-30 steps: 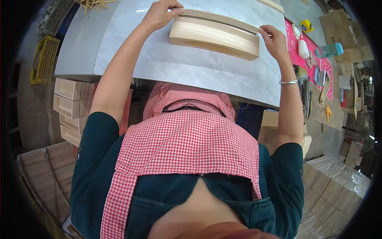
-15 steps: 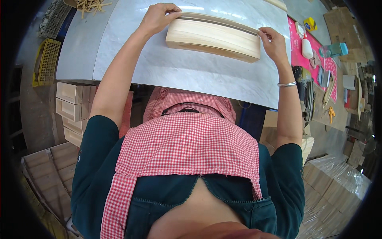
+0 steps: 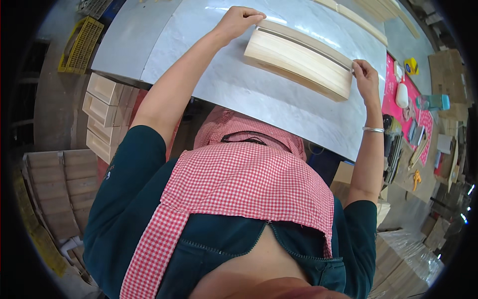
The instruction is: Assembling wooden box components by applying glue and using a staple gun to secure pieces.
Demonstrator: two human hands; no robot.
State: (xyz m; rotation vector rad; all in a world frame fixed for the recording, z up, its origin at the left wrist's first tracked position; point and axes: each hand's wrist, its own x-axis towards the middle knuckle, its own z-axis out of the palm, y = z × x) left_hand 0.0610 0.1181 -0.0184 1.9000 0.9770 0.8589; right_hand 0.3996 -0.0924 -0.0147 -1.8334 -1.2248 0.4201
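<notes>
A long, pale wooden box [image 3: 297,62] lies slantwise on the marbled worktop [image 3: 219,74]. Along its far upper edge runs a thin wooden strip [image 3: 308,42], with a dark narrow gap between the two. My left hand [image 3: 239,23] pinches the strip's left end between thumb and fingers. At the other end, my right hand [image 3: 367,79] has its fingers closed on the strip, close to the box's right corner. Whether the strip is joined to the box cannot be made out.
Several wooden boards [image 3: 368,25] lie at the far right edge of the worktop. Beyond its right side, a pink cloth [image 3: 391,89] carries a white bottle [image 3: 402,94] and other items. Drawer-like wooden boxes [image 3: 102,109] are stacked at left, below a yellow crate [image 3: 80,45].
The whole view has turned and shifted, so worktop, box and hands appear farther right and more slanted. Both hands stay at the ends of the strip.
</notes>
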